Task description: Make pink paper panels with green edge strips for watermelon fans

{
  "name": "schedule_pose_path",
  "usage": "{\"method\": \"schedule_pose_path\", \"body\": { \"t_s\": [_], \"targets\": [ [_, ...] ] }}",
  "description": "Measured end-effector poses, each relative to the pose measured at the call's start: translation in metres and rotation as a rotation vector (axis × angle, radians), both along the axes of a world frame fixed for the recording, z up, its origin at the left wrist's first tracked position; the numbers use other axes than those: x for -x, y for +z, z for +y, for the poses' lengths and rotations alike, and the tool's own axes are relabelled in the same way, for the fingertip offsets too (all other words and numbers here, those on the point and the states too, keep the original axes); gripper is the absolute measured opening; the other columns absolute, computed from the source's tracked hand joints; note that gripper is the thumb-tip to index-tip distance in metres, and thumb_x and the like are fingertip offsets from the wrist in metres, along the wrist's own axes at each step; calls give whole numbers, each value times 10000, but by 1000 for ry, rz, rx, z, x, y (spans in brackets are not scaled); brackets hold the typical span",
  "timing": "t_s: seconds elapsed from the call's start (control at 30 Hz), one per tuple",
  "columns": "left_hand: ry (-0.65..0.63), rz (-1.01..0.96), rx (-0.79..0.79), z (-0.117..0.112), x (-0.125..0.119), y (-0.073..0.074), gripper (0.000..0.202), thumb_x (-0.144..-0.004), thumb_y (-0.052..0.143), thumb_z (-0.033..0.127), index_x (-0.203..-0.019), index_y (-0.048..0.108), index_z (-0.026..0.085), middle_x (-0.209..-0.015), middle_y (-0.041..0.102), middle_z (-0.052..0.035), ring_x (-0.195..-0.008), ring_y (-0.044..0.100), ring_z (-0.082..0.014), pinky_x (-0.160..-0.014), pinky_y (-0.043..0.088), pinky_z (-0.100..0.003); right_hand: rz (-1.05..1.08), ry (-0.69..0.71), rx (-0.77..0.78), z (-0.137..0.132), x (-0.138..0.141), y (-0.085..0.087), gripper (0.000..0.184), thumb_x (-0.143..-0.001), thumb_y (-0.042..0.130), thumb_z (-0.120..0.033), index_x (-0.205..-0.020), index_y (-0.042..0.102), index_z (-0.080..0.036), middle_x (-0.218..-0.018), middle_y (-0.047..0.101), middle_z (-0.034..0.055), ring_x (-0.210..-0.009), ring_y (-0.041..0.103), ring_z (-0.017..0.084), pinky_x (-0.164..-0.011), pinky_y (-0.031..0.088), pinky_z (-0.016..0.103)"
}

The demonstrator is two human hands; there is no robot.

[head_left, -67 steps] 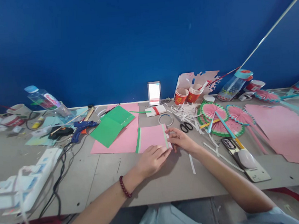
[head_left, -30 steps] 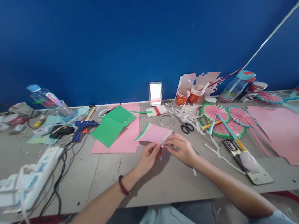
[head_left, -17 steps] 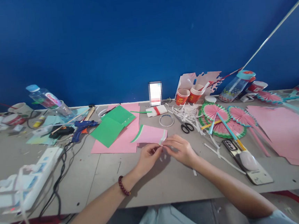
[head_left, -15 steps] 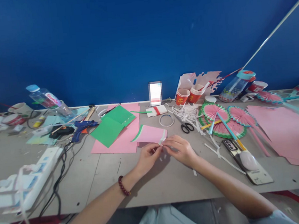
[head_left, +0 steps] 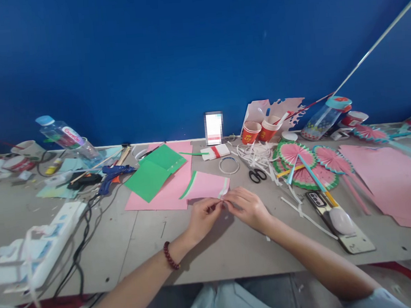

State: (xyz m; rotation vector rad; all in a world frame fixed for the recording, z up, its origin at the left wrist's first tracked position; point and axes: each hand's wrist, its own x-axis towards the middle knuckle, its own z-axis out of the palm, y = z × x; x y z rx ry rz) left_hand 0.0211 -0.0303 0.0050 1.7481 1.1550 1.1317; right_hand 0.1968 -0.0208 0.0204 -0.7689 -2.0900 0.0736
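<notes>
A small pink sheet of paper (head_left: 205, 184) has a green band on its left edge and a whitish tape-like strip (head_left: 224, 187) along its right edge. At the sheet's lower right corner, my left hand (head_left: 204, 216) pinches with thumb and forefinger. My right hand (head_left: 248, 208) is closed at the same corner, its fingertips almost meeting the left ones. The exact bit between the fingertips is hidden. Behind the sheet lie green paper (head_left: 157, 172) and larger pink paper (head_left: 155, 203). Black-handled scissors (head_left: 257, 175) rest beyond my right hand.
Pink-and-green paper fans (head_left: 297, 155) and a phone (head_left: 360, 243) with a white mouse (head_left: 341, 221) lie to the right. Red paper cups (head_left: 250, 133) stand at the back near white paper strips (head_left: 259, 155). On the left are a blue glue gun (head_left: 110, 179) and a power strip (head_left: 60, 241).
Both hands stay at the sheet's corner with only slight finger movement. The sheet has tilted a little, its left edge shifting slightly.
</notes>
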Motion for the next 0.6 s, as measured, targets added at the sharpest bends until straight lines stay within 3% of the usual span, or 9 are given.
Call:
{"method": "schedule_pose_path", "body": {
  "t_s": [0.3,0.6],
  "targets": [
    [-3,100,-29,-4,0,1,255,-862,531,297,-705,696,182,-602,635,-12,-548,496,-118,-558,374,-228,-28,-14,5,-1,2,2,226,-819,525,-57,-959,619,-208,-838,710,60,-781,649,182,-728,540,324],
    [-15,73,-4,-3,1,1,211,-854,557,288,-747,710,190,-648,661,-16,-568,512,-122,-567,382,-225,90,-39,202,-4,3,2,205,-814,521,-86,-884,645,-234,-774,689,29,-729,640,165,-683,533,282]
  ]
}}
